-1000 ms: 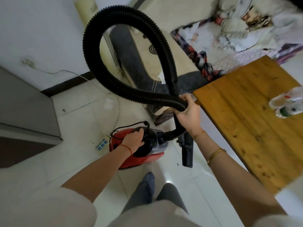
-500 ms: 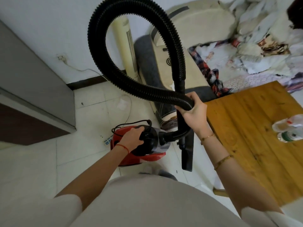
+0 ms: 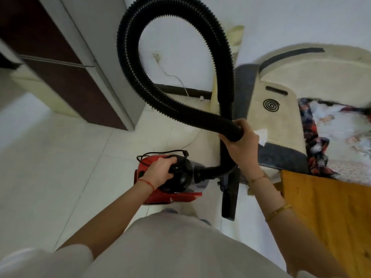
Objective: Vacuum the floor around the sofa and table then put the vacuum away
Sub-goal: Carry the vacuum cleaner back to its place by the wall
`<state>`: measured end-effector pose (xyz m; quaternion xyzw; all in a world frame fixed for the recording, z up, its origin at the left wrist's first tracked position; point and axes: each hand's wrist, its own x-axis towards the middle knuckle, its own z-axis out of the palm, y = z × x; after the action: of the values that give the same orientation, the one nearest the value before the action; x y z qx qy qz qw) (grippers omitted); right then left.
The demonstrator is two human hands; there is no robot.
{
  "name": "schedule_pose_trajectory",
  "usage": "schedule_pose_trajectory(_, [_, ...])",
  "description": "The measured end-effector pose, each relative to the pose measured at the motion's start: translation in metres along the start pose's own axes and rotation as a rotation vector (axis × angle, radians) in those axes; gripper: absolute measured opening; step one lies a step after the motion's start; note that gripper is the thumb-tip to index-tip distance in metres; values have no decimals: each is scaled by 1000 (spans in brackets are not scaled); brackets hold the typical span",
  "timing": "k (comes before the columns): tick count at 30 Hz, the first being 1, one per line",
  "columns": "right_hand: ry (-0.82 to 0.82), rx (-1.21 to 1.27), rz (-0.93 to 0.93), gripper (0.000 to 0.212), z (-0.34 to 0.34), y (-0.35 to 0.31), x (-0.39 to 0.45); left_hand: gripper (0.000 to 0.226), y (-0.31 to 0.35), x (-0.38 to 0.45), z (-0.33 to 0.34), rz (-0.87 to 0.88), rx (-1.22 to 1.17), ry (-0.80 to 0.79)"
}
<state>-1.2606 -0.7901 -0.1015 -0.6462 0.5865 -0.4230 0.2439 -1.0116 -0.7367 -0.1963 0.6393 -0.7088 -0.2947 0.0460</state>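
Note:
A red and black canister vacuum (image 3: 152,195) hangs just above the pale tiled floor in front of me. My left hand (image 3: 158,173) grips its black top handle. A ribbed black hose (image 3: 136,81) loops up high and comes back down. My right hand (image 3: 241,141) holds the hose end together with the straight wand, whose black floor nozzle (image 3: 228,199) hangs below. The cream and grey sofa arm (image 3: 275,109) is just right of the hose. A corner of the wooden table (image 3: 325,207) shows at the right.
A dark brown and grey cabinet (image 3: 80,77) stands at the left against the white wall. A cream tower fan (image 3: 236,39) stands behind the hose, and a white cord (image 3: 170,77) hangs from a wall socket. Patterned cloth (image 3: 331,133) covers the sofa seat.
The view has swung left and up: the cabinet is larger, and the table with its bottles has slid off to the right. Both hands keep their grips and the vacuum has moved towards the wall.

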Motion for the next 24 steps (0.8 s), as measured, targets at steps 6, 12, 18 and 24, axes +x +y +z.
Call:
schedule_pose_trajectory(6, [-192, 27, -144, 35, 63, -44, 22, 37, -45, -43, -16, -223, -35, 111])
schedule_pose_trajectory(12, [-399, 104, -270, 34, 153, -106, 24, 38, -110, -98, -32, -434, -104, 252])
schedule_pose_trajectory(18, [-571, 159, -382, 32, 266, -183, -1, 41, -197, -165, -52, -604, -161, 359])
schedule_pose_trajectory(24, [-721, 209, -433, 31, 379, -269, -45, 45, -292, -239, -80, -731, -210, 450])
